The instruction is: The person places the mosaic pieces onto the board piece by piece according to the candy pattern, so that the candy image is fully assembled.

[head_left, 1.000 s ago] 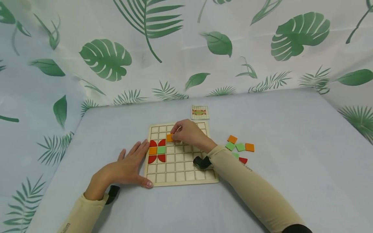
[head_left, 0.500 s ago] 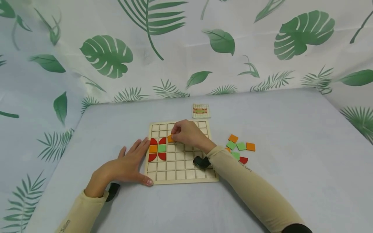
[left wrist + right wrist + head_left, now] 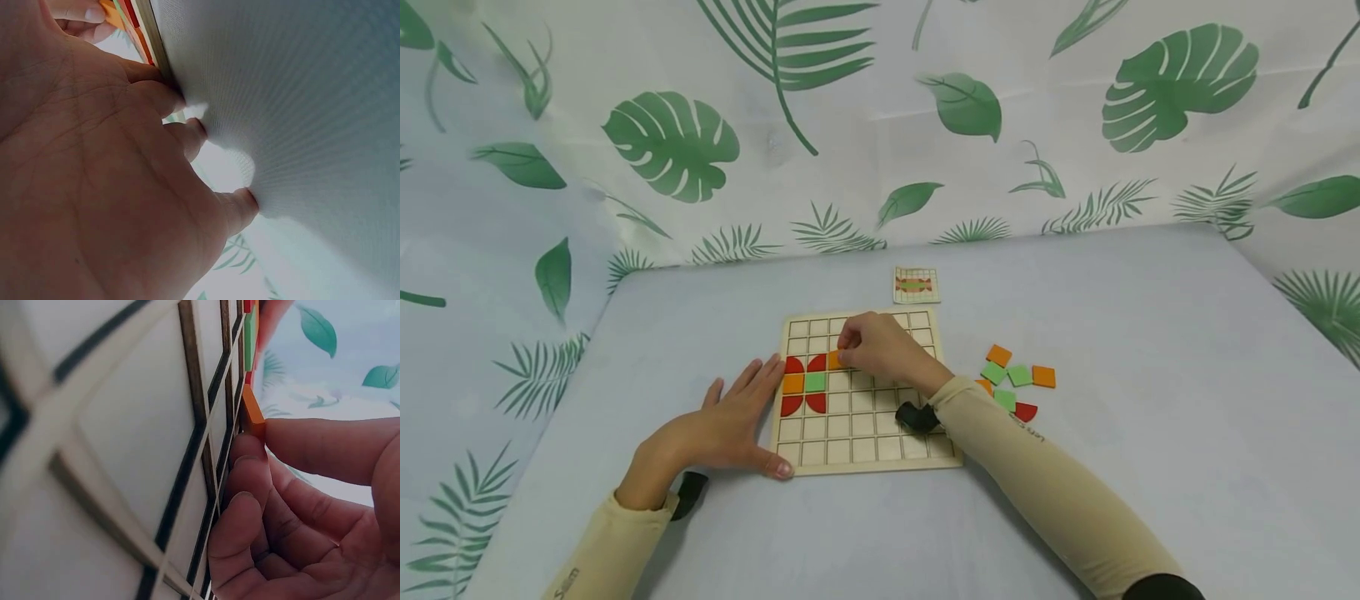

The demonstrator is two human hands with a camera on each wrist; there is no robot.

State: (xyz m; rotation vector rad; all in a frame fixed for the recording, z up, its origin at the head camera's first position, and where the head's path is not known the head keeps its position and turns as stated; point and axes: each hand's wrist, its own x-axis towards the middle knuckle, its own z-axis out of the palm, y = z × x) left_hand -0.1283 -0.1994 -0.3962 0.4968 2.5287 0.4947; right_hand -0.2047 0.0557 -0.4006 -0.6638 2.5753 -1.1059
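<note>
From above, the head view looks forward and down to the surface's (image 3: 1112,333) far edge. The left wrist view peers closely past the left grip (image 3: 112,169); the right skims the board (image 3: 137,425), sharing the orange tile (image 3: 252,407) with the head.

We see only part of the orange tile (image 3: 833,361) in the right hand (image 3: 887,354), which also covers several cells of the board (image 3: 864,451). We find the far card (image 3: 916,286) too small to read closely; the left sleeve (image 3: 610,542) is cut off nearest us.
</note>
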